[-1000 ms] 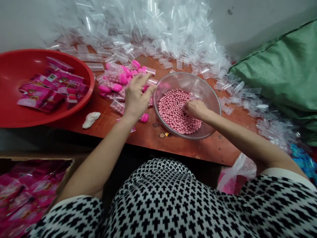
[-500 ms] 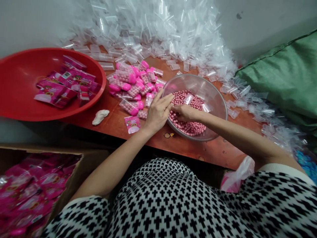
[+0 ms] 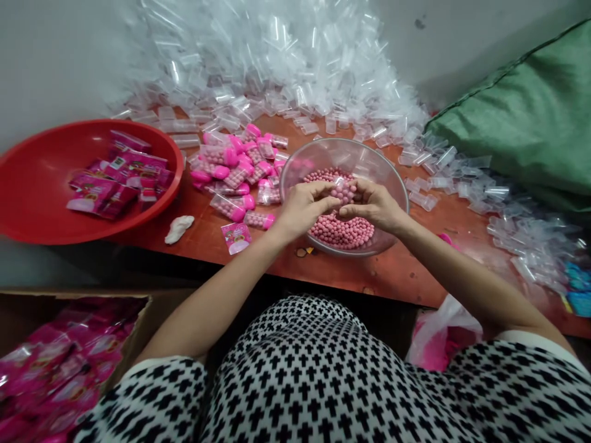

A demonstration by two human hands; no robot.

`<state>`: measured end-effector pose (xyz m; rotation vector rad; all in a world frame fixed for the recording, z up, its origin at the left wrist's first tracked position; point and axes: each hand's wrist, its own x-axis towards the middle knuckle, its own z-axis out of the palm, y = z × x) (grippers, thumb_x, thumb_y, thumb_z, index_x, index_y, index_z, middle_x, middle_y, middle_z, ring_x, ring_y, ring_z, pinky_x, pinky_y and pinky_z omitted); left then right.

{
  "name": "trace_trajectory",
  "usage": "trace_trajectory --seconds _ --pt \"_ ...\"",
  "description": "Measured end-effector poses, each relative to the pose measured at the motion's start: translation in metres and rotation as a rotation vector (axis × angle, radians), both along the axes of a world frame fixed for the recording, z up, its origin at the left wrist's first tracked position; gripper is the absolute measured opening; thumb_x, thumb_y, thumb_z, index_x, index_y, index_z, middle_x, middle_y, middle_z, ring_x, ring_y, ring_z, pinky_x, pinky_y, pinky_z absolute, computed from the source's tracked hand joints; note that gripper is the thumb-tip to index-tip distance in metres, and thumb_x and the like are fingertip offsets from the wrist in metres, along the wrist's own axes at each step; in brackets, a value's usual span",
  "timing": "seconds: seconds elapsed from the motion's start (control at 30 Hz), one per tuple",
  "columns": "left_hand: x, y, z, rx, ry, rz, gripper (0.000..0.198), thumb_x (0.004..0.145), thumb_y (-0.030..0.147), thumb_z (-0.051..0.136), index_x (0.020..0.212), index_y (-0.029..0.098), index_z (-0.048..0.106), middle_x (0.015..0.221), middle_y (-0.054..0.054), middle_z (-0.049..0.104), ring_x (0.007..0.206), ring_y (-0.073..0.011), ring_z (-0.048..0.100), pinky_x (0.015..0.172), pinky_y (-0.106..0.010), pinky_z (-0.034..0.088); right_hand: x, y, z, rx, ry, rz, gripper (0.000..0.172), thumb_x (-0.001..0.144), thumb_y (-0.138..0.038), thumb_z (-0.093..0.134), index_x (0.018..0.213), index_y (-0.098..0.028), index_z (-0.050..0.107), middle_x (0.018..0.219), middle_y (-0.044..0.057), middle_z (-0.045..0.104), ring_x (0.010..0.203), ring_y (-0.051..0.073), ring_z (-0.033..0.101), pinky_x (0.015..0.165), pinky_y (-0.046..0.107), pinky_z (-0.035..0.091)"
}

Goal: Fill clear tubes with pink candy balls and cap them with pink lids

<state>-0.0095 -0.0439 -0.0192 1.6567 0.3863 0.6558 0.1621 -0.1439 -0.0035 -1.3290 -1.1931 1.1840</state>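
Note:
Over a grey metal-looking bowl (image 3: 401,215), both hands meet around a small clear plastic tube (image 3: 342,189) with pink beads in it. My left hand (image 3: 302,209) is closed on its left side, thumb and fingers pinching. From the other side, my right hand (image 3: 377,208) grips it the same way. Loose pink beads (image 3: 341,232) fill the bottom of the bowl, partly hidden by my hands. Left of the bowl lies a heap of bead-filled tubes with bright pink caps (image 3: 237,175).
Clear tubes (image 3: 286,67) are piled high along the wall. A red basin (image 3: 28,209) with pink packets stands left, above a cardboard box (image 3: 150,314) of more packets. A white lump (image 3: 179,229) and a pink card (image 3: 236,238) lie near the table edge. A green sack (image 3: 521,117) leans right.
My right hand has come up out of the beads and now holds the tube together with my left. Both hands have moved closer over the bowl's middle. The view has shifted slightly.

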Motion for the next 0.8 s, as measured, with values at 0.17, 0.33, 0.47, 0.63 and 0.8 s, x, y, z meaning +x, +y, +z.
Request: trace_trajectory --seconds 0.17,0.33,0.47,0.63,0.8 --pt "0.01 0.002 -0.006 -0.261 -0.021 -0.107 0.038 0.069 0.033 0.081 0.1 0.013 0.076 0.089 -0.006 0.076 0.078 -0.0163 0.069 0.074 -0.03 0.059 0.014 -0.015 0.007 0.168 -0.234 -0.009 0.054 0.077 -0.041 0.084 0.12 -0.023 0.056 0.087 -0.001 0.067 0.074 0.013 0.067 0.071 0.028 0.058" --pt "0.011 0.003 -0.005 -0.16 0.053 -0.124 0.037 0.069 0.036 0.08 0.098 0.013 0.077 0.088 -0.006 0.075 0.078 -0.0175 0.07 0.075 -0.03 0.059 0.024 -0.019 0.004 0.338 -0.636 0.02 0.032 0.087 -0.035 0.073 0.112 -0.02 0.061 0.093 0.002 0.071 0.082 0.014 0.065 0.075 0.027 0.049" --pt "0.01 0.0 -0.006 0.056 0.186 0.013 0.032 0.069 0.033 0.078 0.097 0.017 0.078 0.092 -0.004 0.078 0.086 -0.0199 0.071 0.084 -0.031 0.058 0.022 -0.02 0.003 0.287 -0.919 0.071 0.018 0.092 -0.025 0.068 0.107 -0.019 0.061 0.093 0.001 0.071 0.081 0.012 0.063 0.074 0.025 0.045" --pt "0.015 -0.002 -0.002 0.06 0.292 0.149 0.033 0.067 0.03 0.08 0.099 0.021 0.079 0.092 0.001 0.079 0.082 -0.0171 0.069 0.086 -0.032 0.058 0.008 -0.026 0.001 0.022 -1.129 -0.029 0.014 0.1 -0.027 0.057 0.11 -0.017 0.06 0.1 0.001 0.073 0.088 0.012 0.066 0.08 0.022 0.048" --pt "0.019 -0.007 0.007 -0.25 0.192 0.2 0.037 0.058 0.021 0.086 0.094 0.019 0.079 0.08 0.004 0.076 0.07 -0.0098 0.068 0.071 -0.018 0.061 0.015 -0.068 -0.005 0.028 -1.22 -0.25 0.029 0.1 -0.03 0.057 0.127 -0.021 0.062 0.143 0.007 0.062 0.123 0.02 0.062 0.094 0.03 0.053"
